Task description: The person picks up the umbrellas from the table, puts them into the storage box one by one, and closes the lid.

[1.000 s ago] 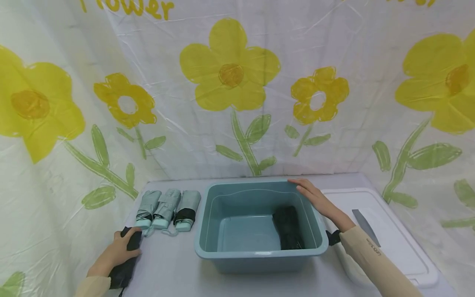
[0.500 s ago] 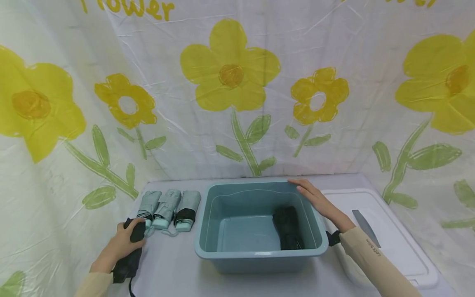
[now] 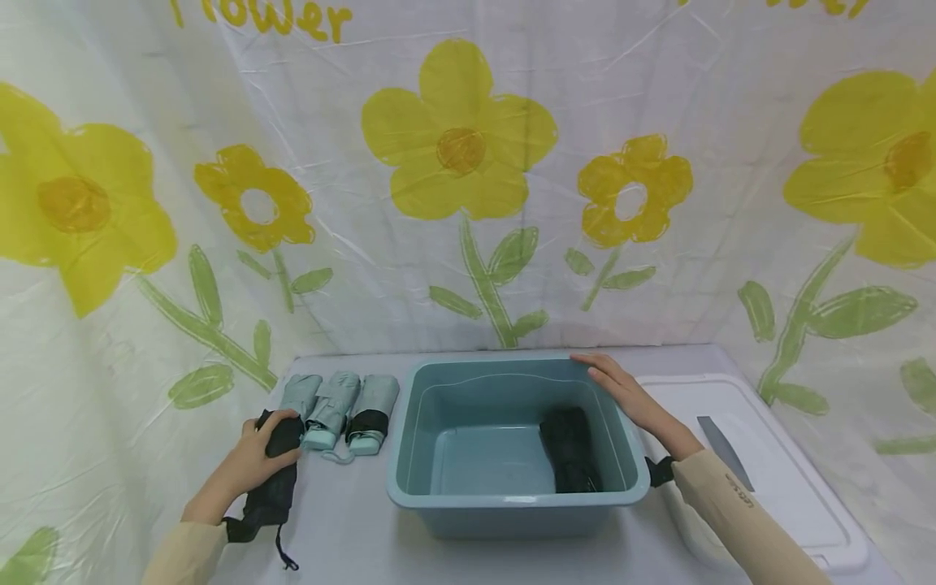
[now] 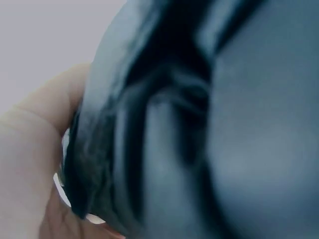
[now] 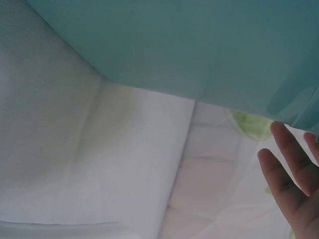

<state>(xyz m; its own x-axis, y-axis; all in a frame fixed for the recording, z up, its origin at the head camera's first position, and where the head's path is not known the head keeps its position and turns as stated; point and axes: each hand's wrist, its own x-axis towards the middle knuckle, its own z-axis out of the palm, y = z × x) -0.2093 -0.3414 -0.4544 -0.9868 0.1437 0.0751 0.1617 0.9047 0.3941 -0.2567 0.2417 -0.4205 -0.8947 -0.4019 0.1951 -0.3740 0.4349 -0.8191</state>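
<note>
My left hand point(image 3: 256, 459) grips a black folded umbrella point(image 3: 272, 496) with a dark cord at its near end. In the left wrist view the blurred dark fabric point(image 4: 164, 149) fills most of the picture, with the thumb point(image 4: 60, 99) along its side. Just beyond that hand lie three pale grey-green folded umbrellas point(image 3: 374, 398) side by side, the leftmost partly hidden by the hand. On the right rim of the blue-green bin point(image 3: 522, 501) rests my right hand point(image 3: 625, 390), fingers straight. Inside the bin, at its right end, is a black bundle point(image 3: 569, 451).
A white lid point(image 3: 775, 496) with a grey handle strip lies right of the bin, partly under the right forearm. The white table point(image 3: 344, 520) ends at a curtain point(image 3: 351, 268) printed with yellow flowers, which hangs behind and along both sides.
My left hand has moved forward and slightly right with the black umbrella, now covering part of the leftmost pale umbrella. Its cord hangs in fuller view. The right hand stays on the rim.
</note>
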